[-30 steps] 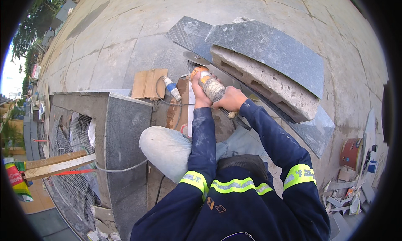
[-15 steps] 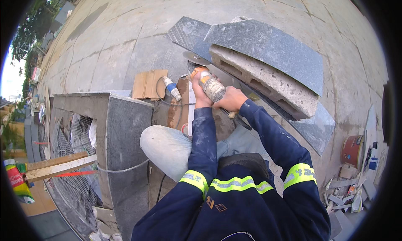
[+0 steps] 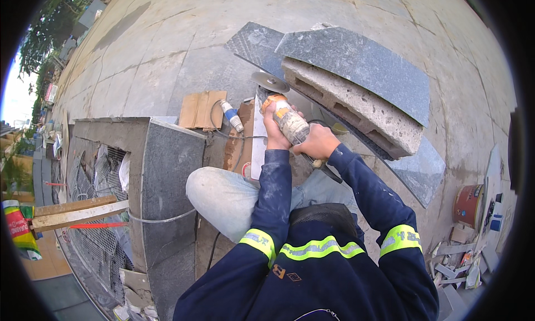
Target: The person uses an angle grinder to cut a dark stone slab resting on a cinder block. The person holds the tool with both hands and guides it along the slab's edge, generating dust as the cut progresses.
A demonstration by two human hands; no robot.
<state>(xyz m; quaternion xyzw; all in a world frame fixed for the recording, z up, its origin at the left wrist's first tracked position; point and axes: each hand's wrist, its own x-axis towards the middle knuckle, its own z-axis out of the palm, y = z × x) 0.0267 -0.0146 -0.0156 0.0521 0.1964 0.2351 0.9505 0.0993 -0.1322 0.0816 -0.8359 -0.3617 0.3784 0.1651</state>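
I hold an angle grinder [image 3: 292, 126] with an orange head and a dusty, pale body in both hands. My left hand [image 3: 273, 132] wraps round it just behind the head, and my right hand [image 3: 316, 143] is closed on its rear end. Its round grey disc [image 3: 271, 82] points away from me, close to the edge of a lower grey stone slab [image 3: 255, 41]; whether they touch I cannot tell. On that slab lies a rough hollow concrete block [image 3: 356, 110], with another grey stone slab [image 3: 356, 70] resting on top of it.
Left of the grinder are a cardboard piece [image 3: 195, 110], a blue-and-white cable connector [image 3: 232, 116] and loose cable. A stone-clad box-like structure [image 3: 173, 192] stands by my left knee, with wooden battens [image 3: 81, 214] across it. A reddish bucket [image 3: 468, 205] and offcuts [image 3: 454, 268] lie at right.
The grinder has shifted slightly right and its disc has tilted, showing more of its face. Both hands keep their hold. The whole view has moved a little.
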